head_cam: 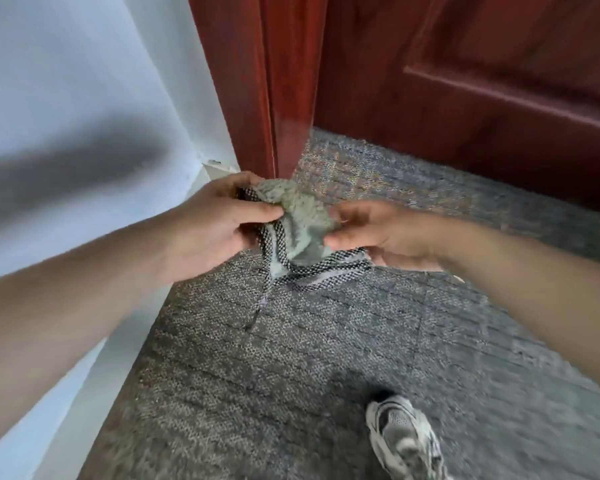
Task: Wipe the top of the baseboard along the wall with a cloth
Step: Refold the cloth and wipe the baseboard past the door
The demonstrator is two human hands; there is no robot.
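Observation:
A grey-green fluffy cloth (303,225) with a black-and-white mesh edge hangs between both hands above the carpet. My left hand (212,220) grips its left side, thumb on top. My right hand (385,233) pinches its right side between thumb and fingers. The white baseboard (94,368) runs along the foot of the white wall (66,81) at the left, from the bottom edge of the view up to a chipped end (219,168) by the door frame. My left forearm hides the baseboard's middle stretch.
A red-brown wooden door frame (257,81) and door (465,81) stand ahead. Grey patterned carpet (291,358) covers the floor. My grey-white sneaker (402,438) stands at the bottom right of the carpet.

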